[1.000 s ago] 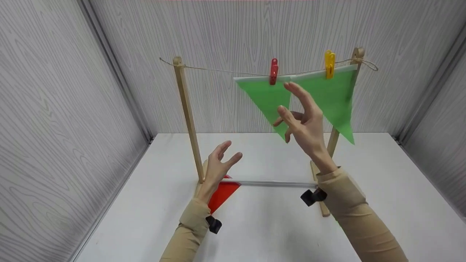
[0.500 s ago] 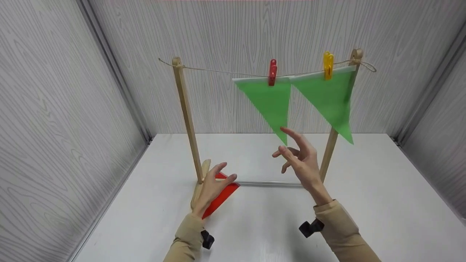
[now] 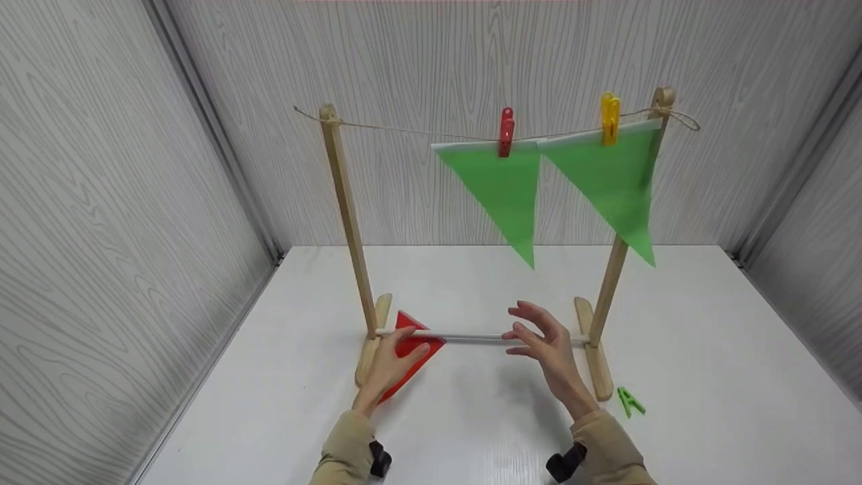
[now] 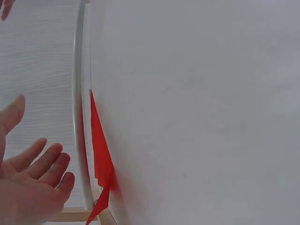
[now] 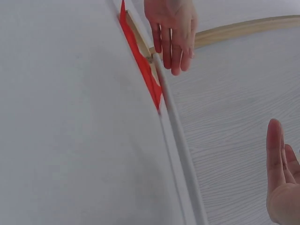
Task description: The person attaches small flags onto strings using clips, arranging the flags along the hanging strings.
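My left hand (image 3: 390,367) hovers above a red triangular pennant (image 3: 435,346) lying under the stand's white crossbar (image 3: 471,335). Its fingers are loosely spread and hold nothing; in the left wrist view, the hand (image 4: 33,187) is apart from the pennant (image 4: 99,150). Near the bar's right end hangs my right hand (image 3: 549,347), fingers relaxed, nothing in them. Two green pennants hang from the string: one (image 3: 505,188) under a red clothespin (image 3: 506,133), the other (image 3: 613,182) under a yellow clothespin (image 3: 609,120). Part of the red pennant is hidden by my left hand.
Two wooden posts, left (image 3: 347,215) and right (image 3: 613,269), carry the string (image 3: 404,128) and stand on wooden feet. A green clothespin (image 3: 630,402) lies on the white table (image 3: 707,337) at the right. Grey wood-grain panels (image 3: 417,60) enclose the back and sides.
Both hands have come down, the right one from in front of the green pennants to near crossbar height. The green clothespin on the table has come into view. The hung pennants stay in place.
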Demonstrator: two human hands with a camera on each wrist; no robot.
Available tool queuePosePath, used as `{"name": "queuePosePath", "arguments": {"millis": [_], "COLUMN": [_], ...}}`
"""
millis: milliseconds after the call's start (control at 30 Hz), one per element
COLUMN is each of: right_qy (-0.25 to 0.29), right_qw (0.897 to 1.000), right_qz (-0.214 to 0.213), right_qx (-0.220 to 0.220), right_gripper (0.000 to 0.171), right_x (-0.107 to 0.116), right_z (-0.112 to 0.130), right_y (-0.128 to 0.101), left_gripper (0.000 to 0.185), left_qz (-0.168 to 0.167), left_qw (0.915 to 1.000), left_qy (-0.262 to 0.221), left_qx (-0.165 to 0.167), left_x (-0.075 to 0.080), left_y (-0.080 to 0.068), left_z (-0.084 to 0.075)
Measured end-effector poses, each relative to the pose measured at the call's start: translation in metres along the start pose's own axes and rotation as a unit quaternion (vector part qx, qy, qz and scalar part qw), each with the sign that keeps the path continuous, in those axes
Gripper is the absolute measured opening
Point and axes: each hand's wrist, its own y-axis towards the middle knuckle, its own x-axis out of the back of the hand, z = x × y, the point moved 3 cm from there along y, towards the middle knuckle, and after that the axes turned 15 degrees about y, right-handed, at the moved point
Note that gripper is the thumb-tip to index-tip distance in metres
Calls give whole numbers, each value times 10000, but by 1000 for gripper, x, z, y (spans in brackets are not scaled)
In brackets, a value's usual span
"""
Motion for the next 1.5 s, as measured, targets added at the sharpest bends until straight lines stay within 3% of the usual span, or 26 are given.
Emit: {"name": "queuePosePath", "arguments": {"millis": [167,300,500,700,933,1167,1500], "right_qy": [-82,-52,214,751,696,344,-47], "right_qw": [9985,9965,9923,9840,9827,9849,9871], "right_qz": [-135,-232,-286,-369,-311,-222,-63], "right_qx": [-531,-797,-1182,-1574,-1687,-1683,-1599], "right_gripper": [42,44,52,60,58,52,51], "right_x": [9,15,22,26,29,30,30], "right_z": [-20,-32,-46,-55,-61,-66,-69], "right_y": [-5,-7,-9,-11,-7,-7,-7], "left_gripper": [53,57,65,71,80,90,90], "left_qz": [237,613,1169,1499,1792,1829,1972], "left_qw": [9991,9969,9899,9841,9775,9749,9748], "left_qy": [313,381,778,954,1059,1195,918], "left_qx": [141,310,192,4,334,431,501], "left_x": [-3,-5,-10,-15,-19,-23,-28], "left_y": [-4,-6,-10,-8,-7,-7,-12], "left_z": [0,-4,-6,-8,-10,-12,-22]}}
